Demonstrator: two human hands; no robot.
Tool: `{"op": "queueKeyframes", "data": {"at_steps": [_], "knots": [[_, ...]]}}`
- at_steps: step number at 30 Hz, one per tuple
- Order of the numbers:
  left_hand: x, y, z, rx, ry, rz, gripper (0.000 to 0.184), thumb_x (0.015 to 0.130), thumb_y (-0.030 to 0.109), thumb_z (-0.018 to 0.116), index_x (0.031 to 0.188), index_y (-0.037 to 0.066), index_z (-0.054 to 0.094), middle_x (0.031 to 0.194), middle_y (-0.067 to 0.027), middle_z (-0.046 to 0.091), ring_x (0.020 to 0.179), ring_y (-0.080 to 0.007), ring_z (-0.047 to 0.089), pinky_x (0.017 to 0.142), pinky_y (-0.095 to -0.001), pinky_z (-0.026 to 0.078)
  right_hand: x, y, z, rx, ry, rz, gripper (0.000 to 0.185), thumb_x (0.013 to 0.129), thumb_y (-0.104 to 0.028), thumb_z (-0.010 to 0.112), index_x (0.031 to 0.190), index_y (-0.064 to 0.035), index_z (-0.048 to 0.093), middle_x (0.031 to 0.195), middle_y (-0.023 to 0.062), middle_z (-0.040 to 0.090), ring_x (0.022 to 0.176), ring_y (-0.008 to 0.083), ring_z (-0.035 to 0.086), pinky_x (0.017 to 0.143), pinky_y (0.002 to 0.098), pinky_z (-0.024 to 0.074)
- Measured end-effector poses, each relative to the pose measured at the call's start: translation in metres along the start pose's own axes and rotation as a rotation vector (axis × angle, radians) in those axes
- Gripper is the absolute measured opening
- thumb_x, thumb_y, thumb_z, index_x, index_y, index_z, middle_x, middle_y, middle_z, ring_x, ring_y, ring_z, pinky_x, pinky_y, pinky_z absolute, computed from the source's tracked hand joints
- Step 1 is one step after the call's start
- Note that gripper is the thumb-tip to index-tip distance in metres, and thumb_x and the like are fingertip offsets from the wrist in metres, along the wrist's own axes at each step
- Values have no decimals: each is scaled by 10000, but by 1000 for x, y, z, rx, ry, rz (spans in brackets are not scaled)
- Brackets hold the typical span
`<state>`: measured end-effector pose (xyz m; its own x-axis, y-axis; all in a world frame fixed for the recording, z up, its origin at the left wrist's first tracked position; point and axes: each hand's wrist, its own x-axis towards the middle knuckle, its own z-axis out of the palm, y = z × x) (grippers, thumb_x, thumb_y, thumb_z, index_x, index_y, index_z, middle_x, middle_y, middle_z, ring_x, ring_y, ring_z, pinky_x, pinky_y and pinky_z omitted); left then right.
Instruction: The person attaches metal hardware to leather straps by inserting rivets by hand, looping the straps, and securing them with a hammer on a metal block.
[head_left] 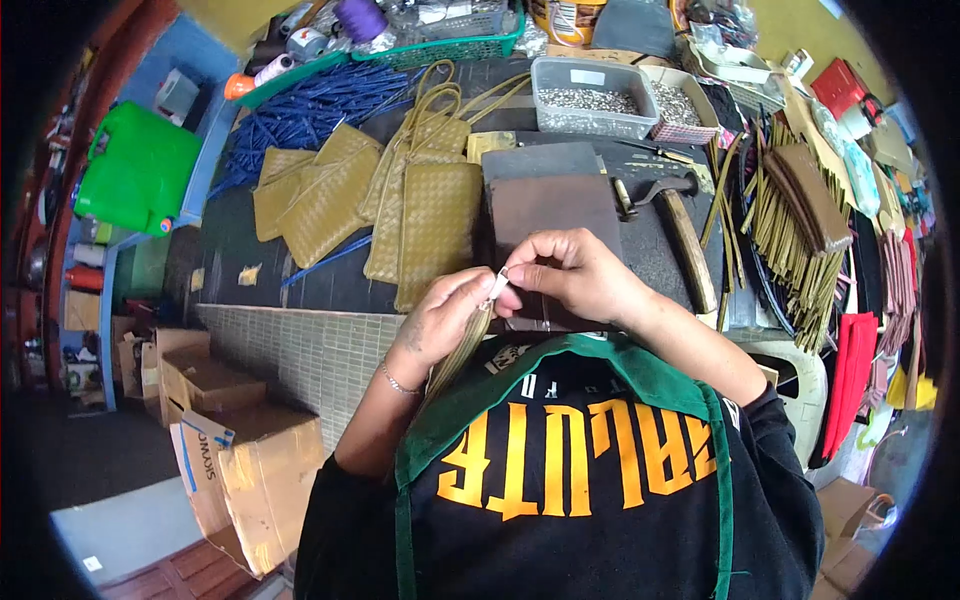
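Note:
My left hand [450,310] is closed around the end of an olive strap [460,358], which hangs down beside my wrist toward the apron. A small whitish piece [499,284] shows at the strap's end, between my two hands. My right hand [570,272] pinches at that piece with thumb and forefinger; what exactly is between these fingertips is too small to make out. Beneath and behind the hands lies a dark brown flat slab [555,210]. Olive woven panels [438,220] with long thin straps lie just left of it.
A hammer [688,240] lies right of the slab. Behind stand a clear bin of metal bits [590,98] and a green basket [440,48]. Blue strips [310,110] pile at back left, olive strips [795,245] at right. Cardboard boxes [270,480] stand on the floor at left.

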<state>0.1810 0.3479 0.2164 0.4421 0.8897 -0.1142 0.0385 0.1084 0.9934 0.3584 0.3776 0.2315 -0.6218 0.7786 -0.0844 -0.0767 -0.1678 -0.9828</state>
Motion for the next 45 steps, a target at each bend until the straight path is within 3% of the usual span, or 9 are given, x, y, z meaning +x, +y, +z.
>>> {"op": "queueKeyframes", "data": {"at_steps": [4, 10, 14, 20, 26, 32, 37, 41, 45], "knots": [[1, 2, 4, -90, 2, -34, 474, 857, 305, 230, 822, -44, 549, 751, -97, 574, 695, -158, 525, 685, -273, 413, 2, 0, -1, -90, -43, -31, 118, 818, -96, 480, 800, 11, 525, 698, 31, 551, 663, 79, 504, 630, 208, 417], [5, -2, 10, 123, 34, 68, 236, 831, 152, 394, 784, -28, 539, 744, -75, 570, 710, -121, 523, 655, -237, 414, 2, -2, -5, -423, 33, -104, 151, 818, -138, 489, 810, 8, 529, 721, 31, 547, 696, 68, 485, 647, 206, 407], [3, 1, 7, 113, 6, -4, 169, 830, 100, 412, 740, -4, 511, 682, -28, 515, 659, -95, 486, 621, -222, 393, 7, 8, -21, -122, 176, -2, 158, 819, -144, 489, 836, 4, 542, 722, 0, 532, 677, 65, 469, 632, 207, 396], [-3, -4, 4, 16, 97, -123, 205, 840, 119, 383, 774, -15, 524, 710, -43, 523, 690, -102, 490, 667, -226, 388, 1, 7, -134, -1210, 674, -301, 228, 691, -168, 602, 835, -1, 543, 758, 145, 542, 699, 278, 548, 643, 341, 439], [-3, -8, -2, -142, 143, -206, 183, 828, 106, 394, 759, -11, 517, 699, -42, 517, 678, -105, 490, 661, -225, 386, -11, -26, -262, -1094, 1123, 1, 241, 671, -197, 587, 826, -13, 574, 765, 178, 581, 740, 295, 570, 670, 344, 444], [2, -8, -11, -144, 208, -181, 201, 818, 132, 401, 720, -2, 514, 672, -44, 512, 655, -105, 476, 643, -220, 371, -2, -19, -324, -1225, 1036, 269, 239, 640, -206, 579, 779, -12, 597, 774, 191, 578, 764, 300, 568, 711, 343, 438], [5, -8, -9, -184, 258, -232, 191, 805, 134, 417, 711, -2, 514, 668, -44, 511, 650, -104, 468, 640, -216, 362, -28, 5, -322, -1148, 600, 1060, 183, 633, -187, 618, 645, -5, 616, 613, 111, 593, 517, 190, 572, 489, 314, 458], [9, -7, -7, -163, 211, -209, 177, 796, 128, 427, 717, -3, 515, 682, -52, 514, 663, -111, 469, 652, -220, 358, -48, 45, -316, -1264, 945, 888, 234, 622, -220, 620, 670, 8, 605, 669, 142, 593, 620, 236, 584, 606, 331, 461], [6, -4, -5, -227, 128, -183, 256, 779, 142, 451, 977, -21, 449, 736, -77, 518, 709, -128, 476, 678, -230, 362, -57, 36, -296, -463, 1415, 145, 191, 684, -209, 613, 697, -25, 561, 635, 71, 566, 555, 162, 525, 510, 260, 413]]}}
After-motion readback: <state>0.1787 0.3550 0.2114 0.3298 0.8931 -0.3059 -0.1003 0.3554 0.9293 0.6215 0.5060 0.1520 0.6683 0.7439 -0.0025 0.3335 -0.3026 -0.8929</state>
